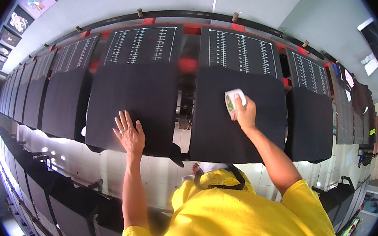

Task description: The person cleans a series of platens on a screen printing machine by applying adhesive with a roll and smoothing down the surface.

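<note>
My left hand (pixel 129 133) lies flat with its fingers spread on a black cloth (pixel 132 89) that covers a printing board, and it holds nothing. My right hand (pixel 245 113) is closed around a white roll (pixel 234 97), which looks like tape with green showing inside its core. The roll rests on or just above the black cloth (pixel 217 133) on the neighbouring board to the right; whether it touches is hard to tell. Both cloths leave the far end of their boards bare, where white ruler marks (pixel 243 50) show.
More cloth-covered boards stand in a row at left (pixel 64 102) and at right (pixel 311 123). A dark rail (pixel 180 13) with short pegs runs behind them. Between the two middle boards is a gap with a red frame part (pixel 188 65). Another row of black-covered boards (pixel 72 198) stands lower left.
</note>
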### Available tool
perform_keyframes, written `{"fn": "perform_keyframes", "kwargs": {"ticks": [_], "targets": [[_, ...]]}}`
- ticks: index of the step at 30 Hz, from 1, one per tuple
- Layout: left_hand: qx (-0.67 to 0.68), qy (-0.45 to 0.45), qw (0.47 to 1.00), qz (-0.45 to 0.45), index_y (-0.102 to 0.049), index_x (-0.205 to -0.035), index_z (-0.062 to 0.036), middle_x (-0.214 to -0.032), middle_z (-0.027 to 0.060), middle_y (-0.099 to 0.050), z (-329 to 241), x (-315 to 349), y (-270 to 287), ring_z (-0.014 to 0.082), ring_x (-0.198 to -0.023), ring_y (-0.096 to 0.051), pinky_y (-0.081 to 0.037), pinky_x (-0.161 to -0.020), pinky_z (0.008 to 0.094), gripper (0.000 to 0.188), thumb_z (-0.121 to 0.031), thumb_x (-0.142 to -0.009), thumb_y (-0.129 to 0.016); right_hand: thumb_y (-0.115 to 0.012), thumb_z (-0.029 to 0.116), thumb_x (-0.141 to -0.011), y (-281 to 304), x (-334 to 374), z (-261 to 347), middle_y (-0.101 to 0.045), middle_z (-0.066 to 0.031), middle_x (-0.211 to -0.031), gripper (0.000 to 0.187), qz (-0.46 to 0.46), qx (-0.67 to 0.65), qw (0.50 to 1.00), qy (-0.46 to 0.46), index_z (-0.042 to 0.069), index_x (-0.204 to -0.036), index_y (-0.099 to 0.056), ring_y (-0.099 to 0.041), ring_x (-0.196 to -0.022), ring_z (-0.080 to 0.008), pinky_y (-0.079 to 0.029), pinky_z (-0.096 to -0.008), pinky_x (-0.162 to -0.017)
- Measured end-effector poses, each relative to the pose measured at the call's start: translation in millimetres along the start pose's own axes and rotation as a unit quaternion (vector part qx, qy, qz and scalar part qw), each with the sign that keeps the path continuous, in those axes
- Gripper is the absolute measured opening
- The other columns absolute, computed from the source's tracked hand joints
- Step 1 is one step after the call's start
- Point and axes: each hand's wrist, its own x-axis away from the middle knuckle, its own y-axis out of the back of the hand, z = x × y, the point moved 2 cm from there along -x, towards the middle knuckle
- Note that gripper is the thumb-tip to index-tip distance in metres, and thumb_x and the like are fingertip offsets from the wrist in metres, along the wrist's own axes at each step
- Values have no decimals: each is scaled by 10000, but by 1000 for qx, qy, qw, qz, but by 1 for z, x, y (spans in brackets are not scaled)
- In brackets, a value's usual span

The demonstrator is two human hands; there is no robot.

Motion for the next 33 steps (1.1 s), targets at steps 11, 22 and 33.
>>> {"fn": "perform_keyframes", "kwargs": {"ticks": [11, 22, 33], "targets": [[13, -4, 1000, 9, -323, -1529, -148, -1601, 83, -273, 57, -99, -8, 299, -1494, -193, -119, -1183, 583, 572, -366, -1010, -428, -604, 366, -957, -40, -155, 15, -552, -83, -532, 444, -39, -17, 999, 17, -53, -809, -607, -547, -379, -165, -435, -309, -358], [37, 7, 999, -16, -387, -1496, -121, -1587, 64, -312, 58, -111, -5, 270, -1492, -205, -98, -1206, 529, 560, -365, -996, -444, -604, 396, -959, -30, -89, 10, -571, -70, -606, 450, -63, -25, 998, -12, -36, -836, -614, -548, -422, -145, -438, -300, -379], [79, -2, 996, -37, -431, -1470, -116, -1577, 63, -333, 67, -106, -13, 254, -1494, -205, -91, -1209, 516, 511, -334, -1008, -427, -547, 347, -988, -21, 160, -9, -578, -84, -634, 427, -97, 33, 993, -57, -63, -884, -608, -542, -416, -160, -448, -294, -400]]}}
